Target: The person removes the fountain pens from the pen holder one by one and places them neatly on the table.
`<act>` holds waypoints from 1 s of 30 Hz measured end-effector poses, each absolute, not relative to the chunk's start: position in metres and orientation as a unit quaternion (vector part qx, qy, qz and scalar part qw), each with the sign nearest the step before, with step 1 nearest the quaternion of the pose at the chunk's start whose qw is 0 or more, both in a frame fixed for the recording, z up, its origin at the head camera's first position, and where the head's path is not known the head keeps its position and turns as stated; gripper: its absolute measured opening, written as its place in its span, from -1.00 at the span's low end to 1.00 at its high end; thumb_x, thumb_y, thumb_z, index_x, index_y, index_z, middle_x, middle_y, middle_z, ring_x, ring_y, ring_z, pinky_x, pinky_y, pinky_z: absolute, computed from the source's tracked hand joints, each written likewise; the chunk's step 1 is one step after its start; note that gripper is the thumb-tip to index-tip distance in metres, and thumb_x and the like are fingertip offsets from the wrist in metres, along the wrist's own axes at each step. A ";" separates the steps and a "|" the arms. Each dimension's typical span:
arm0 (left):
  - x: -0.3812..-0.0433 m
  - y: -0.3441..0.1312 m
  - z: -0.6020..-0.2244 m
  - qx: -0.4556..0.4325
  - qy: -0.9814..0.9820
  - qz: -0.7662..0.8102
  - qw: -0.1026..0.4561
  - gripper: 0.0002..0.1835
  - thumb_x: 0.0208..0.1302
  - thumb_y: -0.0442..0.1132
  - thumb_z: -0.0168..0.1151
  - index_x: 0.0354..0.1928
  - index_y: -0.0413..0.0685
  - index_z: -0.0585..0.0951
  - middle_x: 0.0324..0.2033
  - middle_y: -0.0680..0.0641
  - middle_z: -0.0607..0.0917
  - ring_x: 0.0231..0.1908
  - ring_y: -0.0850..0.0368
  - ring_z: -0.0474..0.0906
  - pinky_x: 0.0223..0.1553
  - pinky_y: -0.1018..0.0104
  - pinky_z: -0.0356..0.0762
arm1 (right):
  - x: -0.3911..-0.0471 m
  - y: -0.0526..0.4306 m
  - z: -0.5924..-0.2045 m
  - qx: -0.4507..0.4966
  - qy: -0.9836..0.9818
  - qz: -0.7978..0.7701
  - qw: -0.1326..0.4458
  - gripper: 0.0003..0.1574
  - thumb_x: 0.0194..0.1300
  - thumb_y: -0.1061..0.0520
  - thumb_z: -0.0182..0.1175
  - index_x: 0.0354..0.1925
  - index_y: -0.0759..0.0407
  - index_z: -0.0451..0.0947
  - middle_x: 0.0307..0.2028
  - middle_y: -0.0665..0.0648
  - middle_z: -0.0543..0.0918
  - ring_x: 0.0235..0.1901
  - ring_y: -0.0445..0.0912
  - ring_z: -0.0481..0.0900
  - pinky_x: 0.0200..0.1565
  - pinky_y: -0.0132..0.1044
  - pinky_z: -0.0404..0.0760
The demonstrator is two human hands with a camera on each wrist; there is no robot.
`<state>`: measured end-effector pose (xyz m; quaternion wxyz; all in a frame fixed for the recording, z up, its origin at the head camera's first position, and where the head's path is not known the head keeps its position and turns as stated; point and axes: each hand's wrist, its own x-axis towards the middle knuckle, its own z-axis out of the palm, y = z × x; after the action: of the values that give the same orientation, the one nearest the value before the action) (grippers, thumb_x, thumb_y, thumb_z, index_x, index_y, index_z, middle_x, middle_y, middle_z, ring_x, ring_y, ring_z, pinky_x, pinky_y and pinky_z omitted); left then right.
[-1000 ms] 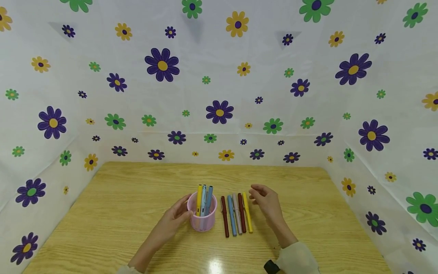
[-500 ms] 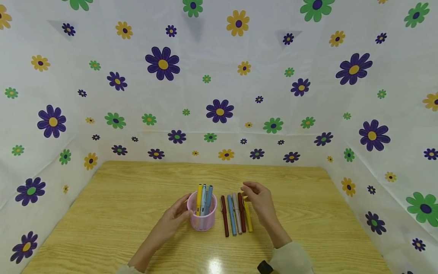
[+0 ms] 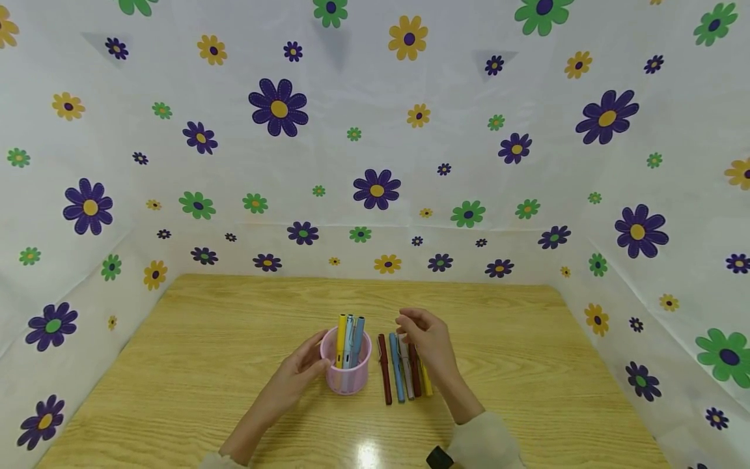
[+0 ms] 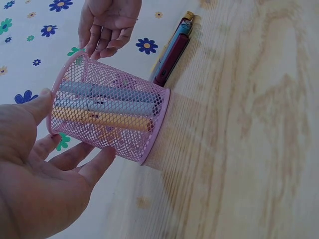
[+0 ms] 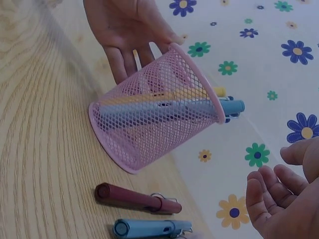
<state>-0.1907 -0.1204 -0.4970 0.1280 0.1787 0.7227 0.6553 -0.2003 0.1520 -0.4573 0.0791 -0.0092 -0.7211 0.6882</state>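
Note:
A pink mesh pen cup (image 3: 362, 383) stands upright on the table, holding a yellow pen (image 3: 340, 342), a light blue pen (image 3: 349, 345) and a blue pen (image 3: 358, 342). My left hand (image 3: 293, 379) holds the cup from its left side, thumb at the rim and fingers against the mesh. To the right lies a row of pens: dark red (image 3: 385, 371), blue (image 3: 397, 366), grey (image 3: 407, 374), another dark red (image 3: 415, 379) and yellow (image 3: 428, 384). Above the row's far ends hovers my right hand (image 3: 433, 348), fingers loosely bent around nothing, partly covering the right-hand pens.
The wood-grain table (image 3: 234, 312) is enclosed at the back and sides by a white cloth (image 3: 328, 156) printed with flowers. A black band (image 3: 439, 458) shows at the right sleeve (image 3: 486, 443).
My right hand has moved left, from beside the yellow pen to over the grey and dark red pens. The left hand and the cup have stayed in place.

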 end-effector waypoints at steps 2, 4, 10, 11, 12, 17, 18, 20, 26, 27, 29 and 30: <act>-0.190 -0.120 -0.497 0.177 0.723 0.655 0.127 -0.42 0.37 -0.21 0.06 0.39 0.19 0.17 0.29 -0.10 0.31 0.26 0.00 0.24 0.19 0.25 0.31 | -0.201 0.148 -0.458 -0.005 -0.724 0.685 0.081 -0.67 0.25 0.04 0.24 -0.08 0.19 0.59 -0.28 0.19 0.64 -0.25 0.15 0.58 -0.19 0.00 0.62; -0.190 -0.120 -0.497 0.176 0.723 0.656 0.127 -0.42 0.37 -0.21 0.06 0.39 0.20 0.18 0.29 -0.09 0.31 0.26 0.00 0.24 0.19 0.27 0.31 | -0.202 0.145 -0.458 -0.003 -0.724 0.685 0.080 -0.66 0.24 0.03 0.24 -0.08 0.19 0.59 -0.29 0.18 0.64 -0.22 0.19 0.57 -0.19 -0.01 0.62; -0.190 -0.120 -0.497 0.182 0.724 0.653 0.126 -0.41 0.37 -0.18 0.07 0.40 0.13 0.17 0.29 -0.09 0.31 0.26 0.00 0.24 0.19 0.26 0.31 | -0.202 0.133 -0.458 0.002 -0.721 0.689 0.076 -0.72 0.27 0.10 0.22 -0.09 0.21 0.58 -0.27 0.19 0.63 -0.19 0.22 0.56 -0.22 -0.09 0.63; -0.190 -0.120 -0.497 0.183 0.725 0.652 0.124 -0.40 0.37 -0.17 0.07 0.40 0.11 0.16 0.29 -0.09 0.31 0.26 0.00 0.24 0.19 0.25 0.31 | -0.202 0.131 -0.458 0.005 -0.717 0.693 0.075 -0.72 0.27 0.11 0.21 -0.08 0.22 0.58 -0.26 0.20 0.63 -0.19 0.23 0.55 -0.21 -0.06 0.62; -0.190 -0.120 -0.497 0.182 0.726 0.652 0.123 -0.40 0.37 -0.17 0.07 0.40 0.13 0.16 0.29 -0.09 0.31 0.26 -0.01 0.24 0.19 0.25 0.31 | -0.202 0.129 -0.458 0.007 -0.712 0.698 0.074 -0.73 0.27 0.14 0.21 -0.09 0.23 0.58 -0.25 0.21 0.63 -0.18 0.25 0.54 -0.20 -0.03 0.62; -0.190 -0.120 -0.499 0.180 0.726 0.653 0.120 -0.41 0.37 -0.18 0.07 0.39 0.19 0.18 0.28 -0.09 0.33 0.25 0.00 0.26 0.19 0.25 0.32 | -0.203 0.119 -0.458 0.014 -0.710 0.700 0.077 -0.73 0.27 0.15 0.21 -0.09 0.25 0.58 -0.23 0.22 0.63 -0.17 0.25 0.55 -0.19 -0.01 0.62; -0.190 -0.120 -0.499 0.180 0.725 0.654 0.121 -0.42 0.37 -0.19 0.07 0.38 0.21 0.19 0.27 -0.09 0.33 0.25 0.00 0.26 0.18 0.26 0.32 | -0.203 0.117 -0.458 0.014 -0.713 0.697 0.078 -0.72 0.27 0.14 0.21 -0.09 0.25 0.58 -0.23 0.22 0.63 -0.18 0.22 0.56 -0.21 -0.06 0.63; -0.190 -0.120 -0.499 0.179 0.724 0.655 0.122 -0.43 0.36 -0.18 0.08 0.38 0.23 0.20 0.27 -0.09 0.33 0.25 0.01 0.26 0.18 0.27 0.32 | -0.204 0.114 -0.459 0.015 -0.720 0.690 0.077 -0.70 0.26 0.11 0.22 -0.08 0.25 0.58 -0.23 0.23 0.63 -0.21 0.17 0.57 -0.25 -0.16 0.64; -0.189 -0.120 -0.498 0.174 0.727 0.653 0.122 -0.43 0.35 -0.15 0.10 0.36 0.25 0.22 0.27 -0.09 0.34 0.25 0.02 0.27 0.19 0.22 0.31 | -0.205 0.108 -0.461 0.016 -0.725 0.686 0.061 -0.69 0.24 0.08 0.24 -0.08 0.21 0.58 -0.19 0.18 0.64 -0.23 -0.01 0.59 -0.19 -0.10 0.63; -0.189 -0.120 -0.498 0.174 0.729 0.651 0.119 -0.43 0.35 -0.15 0.09 0.37 0.22 0.21 0.27 -0.10 0.34 0.25 0.00 0.26 0.20 0.19 0.31 | -0.206 0.107 -0.462 0.016 -0.724 0.687 0.058 -0.68 0.24 0.08 0.24 -0.08 0.21 0.58 -0.18 0.17 0.64 -0.23 -0.03 0.59 -0.19 -0.10 0.62; -0.189 -0.120 -0.497 0.174 0.731 0.649 0.118 -0.42 0.35 -0.14 0.09 0.38 0.17 0.20 0.27 -0.10 0.33 0.25 0.00 0.26 0.20 0.17 0.30 | -0.205 0.105 -0.461 0.020 -0.721 0.690 0.055 -0.66 0.24 0.11 0.24 -0.06 0.26 0.57 -0.17 0.19 0.64 -0.24 -0.04 0.59 -0.21 -0.14 0.63; -0.189 -0.120 -0.497 0.174 0.731 0.649 0.118 -0.41 0.36 -0.14 0.09 0.39 0.15 0.19 0.27 -0.10 0.33 0.25 0.00 0.26 0.20 0.16 0.30 | -0.205 0.104 -0.460 0.022 -0.721 0.690 0.054 -0.65 0.24 0.12 0.25 -0.05 0.28 0.56 -0.17 0.20 0.63 -0.25 -0.04 0.59 -0.22 -0.16 0.64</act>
<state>-0.1886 -0.1200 -0.4966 0.1180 0.1741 0.7311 0.6491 -0.2048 0.1040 -0.4596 0.0539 0.0221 -0.7212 0.6903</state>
